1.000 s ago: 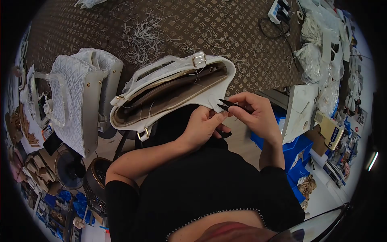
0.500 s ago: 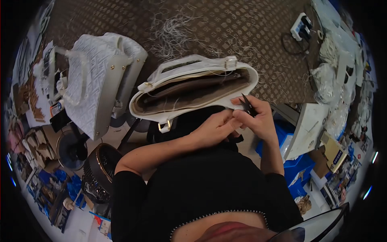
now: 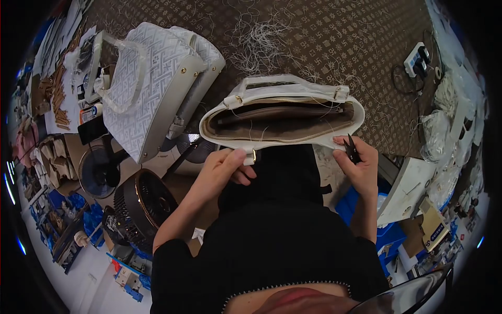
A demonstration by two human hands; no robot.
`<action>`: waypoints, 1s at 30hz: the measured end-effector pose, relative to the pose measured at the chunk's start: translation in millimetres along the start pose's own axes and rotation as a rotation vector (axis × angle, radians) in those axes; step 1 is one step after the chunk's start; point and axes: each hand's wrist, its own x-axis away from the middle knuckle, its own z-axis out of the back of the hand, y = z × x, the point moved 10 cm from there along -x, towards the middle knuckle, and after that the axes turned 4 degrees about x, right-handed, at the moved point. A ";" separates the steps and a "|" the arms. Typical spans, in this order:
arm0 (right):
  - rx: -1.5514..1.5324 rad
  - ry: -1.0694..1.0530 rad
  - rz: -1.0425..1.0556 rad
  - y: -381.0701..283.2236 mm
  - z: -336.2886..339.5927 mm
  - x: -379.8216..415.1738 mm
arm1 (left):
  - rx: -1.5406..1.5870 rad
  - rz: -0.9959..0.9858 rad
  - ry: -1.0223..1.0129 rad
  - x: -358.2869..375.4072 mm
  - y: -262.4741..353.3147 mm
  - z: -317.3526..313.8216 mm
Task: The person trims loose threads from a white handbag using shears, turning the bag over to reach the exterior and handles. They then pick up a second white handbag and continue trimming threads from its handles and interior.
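Observation:
A white handbag [image 3: 219, 135] stands open at the table's near edge, its brown lining and gold zip showing and loose threads lying across the mouth. Its far handle [image 3: 277, 80] is wrapped in clear plastic. My left hand [image 3: 222, 172] is closed at the near left, pinching a white strap tab [image 3: 248, 156] beside a gold buckle. In my right hand [image 3: 362, 166] are black thread snips [image 3: 351, 150], points upward. Thumb and fingertips of that hand also touch the bag's near right edge.
Two white quilted handbags [image 3: 151, 78] lean together on the left. A heap of cut threads [image 3: 259, 44] lies on the patterned brown cloth [image 3: 334, 31]. There is a power strip [image 3: 417, 60] at far right, and a black fan [image 3: 144, 204] below left.
My hands, close together before, have moved apart; the left has gone left to the strap tab by the buckle. The handbag is turned more level. The whole view has shifted.

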 end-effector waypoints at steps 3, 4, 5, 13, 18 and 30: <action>0.005 0.059 -0.075 1.9 6.7 5.2 | 0.058 0.115 -0.040 -0.3 -1.0 -13.3; -0.002 0.089 -0.120 3.6 10.2 7.9 | 0.089 0.148 -0.057 0.4 -3.1 -15.1; -0.001 0.091 -0.122 -1.0 11.7 10.6 | 0.120 0.183 -0.073 1.8 -5.6 -17.3; -0.158 -0.344 -0.088 -53.4 -53.3 12.6 | 0.288 0.190 -0.086 1.3 -5.9 -38.7; -0.221 -0.473 -0.137 -43.2 -88.7 15.1 | 0.263 0.129 -0.129 -2.3 -7.0 -48.9; -0.308 -0.580 -0.312 -38.6 -93.1 18.0 | 0.220 -0.012 -0.116 -5.5 -3.0 -49.5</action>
